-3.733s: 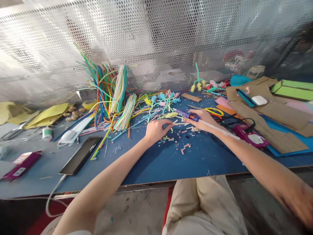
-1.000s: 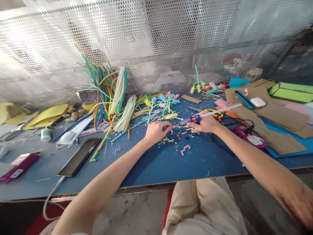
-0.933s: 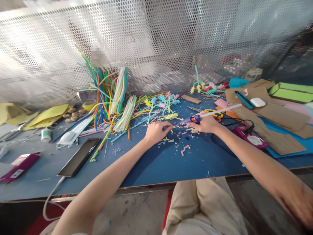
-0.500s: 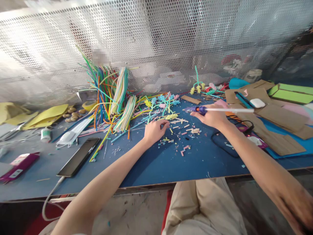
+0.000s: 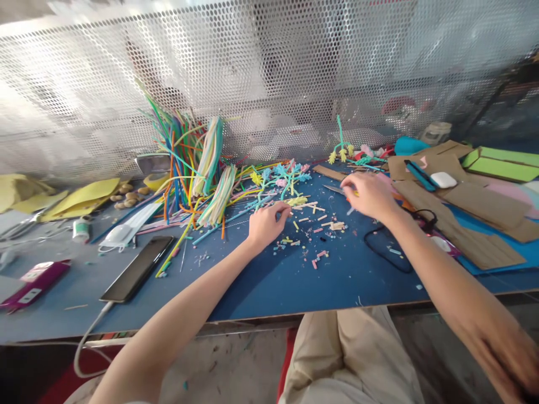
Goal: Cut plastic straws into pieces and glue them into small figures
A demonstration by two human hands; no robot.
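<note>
My left hand (image 5: 269, 224) rests on the blue table with thumb and forefinger pinched; whatever is between them is too small to make out. Just beyond its fingertips lies a fuzzy yellow piece (image 5: 297, 200), with a cluster of pipe-cleaner flowers (image 5: 286, 175) in blue, pink and yellow behind. My right hand (image 5: 366, 193) is curled over the handle of scissors (image 5: 333, 189), whose pointed blades face left. Its palm side is hidden. Short cut sticks (image 5: 337, 225) and coloured scraps (image 5: 320, 255) lie between the hands.
Bundles of pipe cleaners (image 5: 210, 163) stand at the back left, before a perforated metal screen (image 5: 295, 67). A phone (image 5: 137, 269) and a face mask (image 5: 126, 229) lie left. Cardboard pieces (image 5: 475, 235), a black cable (image 5: 379, 255) and a teal cutter (image 5: 421, 175) lie right.
My right hand has let go of the purple glue gun with its clear stick, which no longer shows, and is now at the scissors. My left hand has stayed in place.
</note>
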